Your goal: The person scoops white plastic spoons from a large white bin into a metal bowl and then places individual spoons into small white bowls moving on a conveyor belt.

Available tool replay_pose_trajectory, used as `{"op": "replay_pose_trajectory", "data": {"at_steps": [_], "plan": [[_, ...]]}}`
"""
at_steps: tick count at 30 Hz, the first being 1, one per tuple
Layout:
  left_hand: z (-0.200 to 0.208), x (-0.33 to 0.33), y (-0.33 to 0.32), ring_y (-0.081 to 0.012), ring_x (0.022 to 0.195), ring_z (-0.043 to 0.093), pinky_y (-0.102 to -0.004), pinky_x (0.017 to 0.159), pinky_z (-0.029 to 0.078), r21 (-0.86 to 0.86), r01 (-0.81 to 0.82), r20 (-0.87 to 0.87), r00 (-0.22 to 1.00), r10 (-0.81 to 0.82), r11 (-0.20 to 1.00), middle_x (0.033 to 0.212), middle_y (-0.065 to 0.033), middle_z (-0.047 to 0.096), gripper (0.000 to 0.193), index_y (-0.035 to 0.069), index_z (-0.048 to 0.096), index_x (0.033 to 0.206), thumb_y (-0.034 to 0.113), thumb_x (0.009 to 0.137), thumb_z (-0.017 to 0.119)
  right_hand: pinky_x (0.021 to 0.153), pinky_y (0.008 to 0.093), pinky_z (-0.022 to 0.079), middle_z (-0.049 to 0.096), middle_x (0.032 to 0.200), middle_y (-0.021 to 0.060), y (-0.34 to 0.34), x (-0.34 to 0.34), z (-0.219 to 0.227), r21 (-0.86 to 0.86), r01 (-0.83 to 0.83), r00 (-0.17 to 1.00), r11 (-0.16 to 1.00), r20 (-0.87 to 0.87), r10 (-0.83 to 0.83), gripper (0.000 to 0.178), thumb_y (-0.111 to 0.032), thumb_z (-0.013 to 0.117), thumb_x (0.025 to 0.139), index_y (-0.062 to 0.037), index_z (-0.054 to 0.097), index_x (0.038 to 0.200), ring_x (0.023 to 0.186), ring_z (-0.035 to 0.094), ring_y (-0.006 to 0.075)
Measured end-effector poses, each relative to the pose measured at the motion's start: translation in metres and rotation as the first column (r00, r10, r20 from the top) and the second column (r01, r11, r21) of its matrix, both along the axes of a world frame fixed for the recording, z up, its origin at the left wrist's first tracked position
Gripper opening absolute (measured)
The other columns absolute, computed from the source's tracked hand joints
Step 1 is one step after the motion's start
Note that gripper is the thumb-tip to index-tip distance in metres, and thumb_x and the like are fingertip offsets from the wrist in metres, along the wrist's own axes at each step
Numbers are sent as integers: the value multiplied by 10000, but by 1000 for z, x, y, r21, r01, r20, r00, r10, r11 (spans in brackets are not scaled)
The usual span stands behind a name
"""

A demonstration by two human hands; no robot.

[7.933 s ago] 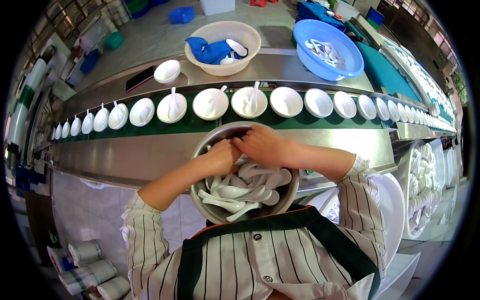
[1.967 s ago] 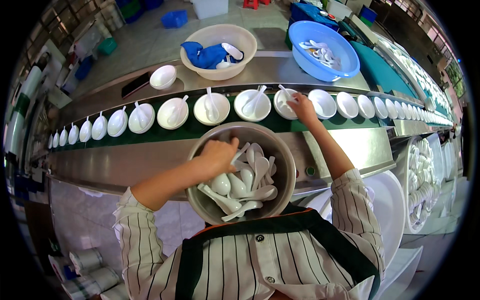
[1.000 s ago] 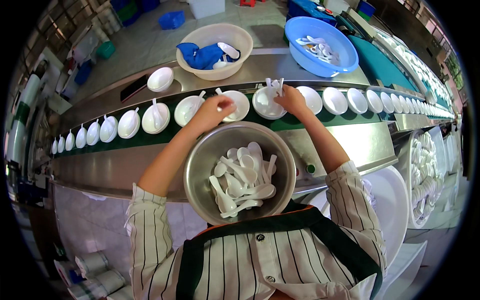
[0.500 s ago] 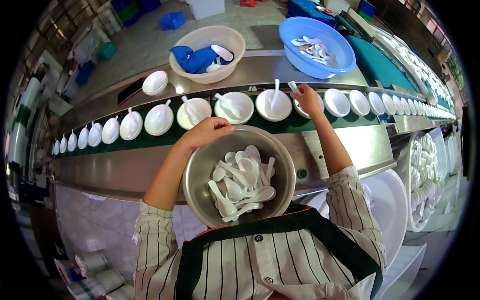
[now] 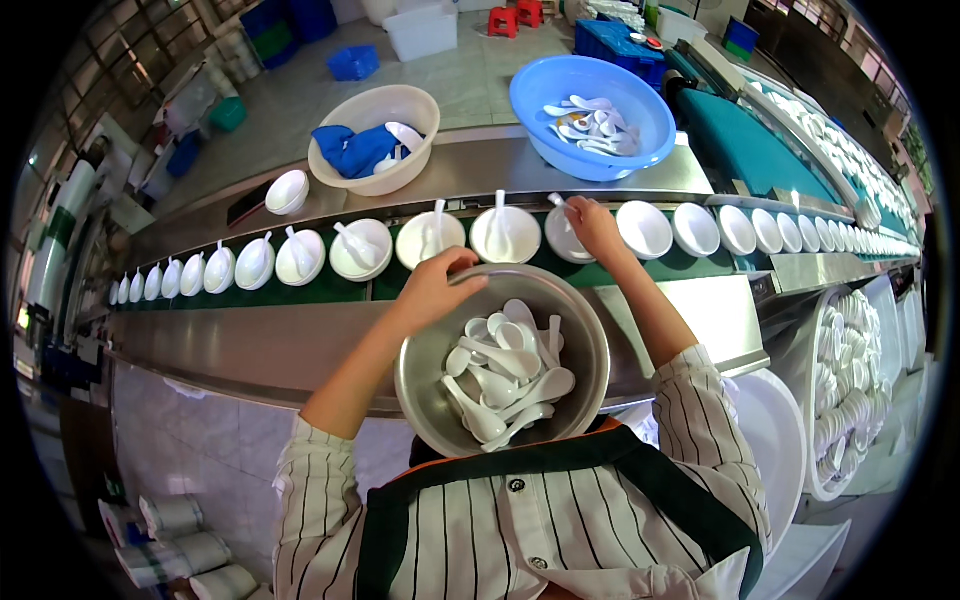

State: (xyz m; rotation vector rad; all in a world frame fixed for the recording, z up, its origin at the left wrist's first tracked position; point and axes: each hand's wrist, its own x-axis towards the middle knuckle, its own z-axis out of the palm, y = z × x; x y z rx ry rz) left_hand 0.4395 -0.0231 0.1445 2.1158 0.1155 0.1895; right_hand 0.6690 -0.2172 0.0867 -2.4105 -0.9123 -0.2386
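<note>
My right hand (image 5: 592, 226) pinches a white spoon (image 5: 556, 200) over a white bowl (image 5: 566, 245) on the green conveyor belt; my fingers partly hide the spoon. My left hand (image 5: 438, 288), thumb and fingers apart and holding nothing, is at the far left rim of a steel basin (image 5: 415, 405). Inside the basin, close to my body, several white spoons (image 5: 505, 372) lie piled up. Just left of my right hand, another bowl (image 5: 518, 225) has a spoon (image 5: 499, 228) leaning with its handle up. Bowls further left along the belt also hold spoons.
Right of my right hand, bowls (image 5: 644, 230) without spoons line the belt (image 5: 335, 288). On the steel ledge beyond stand a cream basin (image 5: 425, 125) with a blue cloth, a blue basin (image 5: 650, 165) of spoons and a single bowl (image 5: 287, 192). A crate of white ware (image 5: 845, 390) stands at right.
My right hand has lowered the spoon toward the bowl. The fingers of my left hand have spread at the basin's rim. The whole view has shifted slightly.
</note>
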Motion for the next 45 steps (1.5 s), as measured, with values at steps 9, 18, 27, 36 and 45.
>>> {"op": "replay_pose_trajectory", "data": {"at_steps": [9,18,27,36,45], "plan": [[-1,-32,-60,-319,1060,432,-399,897,329,562,548,-304,833,-461,620,1136,-182,474,829,-41,357,1219,256,561,764,642,355,483,610,840,139,-28,-117,116,-168,-799,583,577,-451,676,444,-306,687,706,-75,546,1058,758,611,265],[25,-15,-44,-305,752,536,-368,683,413,228,697,-568,662,-488,680,706,-126,576,321,32,582,890,279,708,676,636,375,489,597,751,189,-60,-154,78,-535,-735,631,418,-313,710,463,-228,702,661,-28,489,1021,789,615,289],[37,-2,-24,-61,634,524,-221,607,441,-309,370,-268,850,-453,876,726,-4,607,222,34,617,904,228,797,619,559,228,507,624,837,58,-62,-116,127,250,-599,497,760,-629,598,391,-73,562,830,-134,497,1212,652,592,86],[32,24,-15,-98,641,562,-221,619,454,-532,205,-138,936,-324,821,735,-59,611,171,0,593,866,160,807,605,600,342,499,622,737,152,-56,-14,21,201,51,933,978,-360,25,315,-215,642,777,-2,556,991,674,625,227],[36,17,-19,-71,662,553,-218,625,450,-441,354,-236,841,-487,825,755,-25,628,188,12,638,874,156,755,653,606,445,441,597,726,201,-51,7,-2,236,90,996,968,-4,-92,142,-148,563,800,-22,574,865,689,576,385]]}}
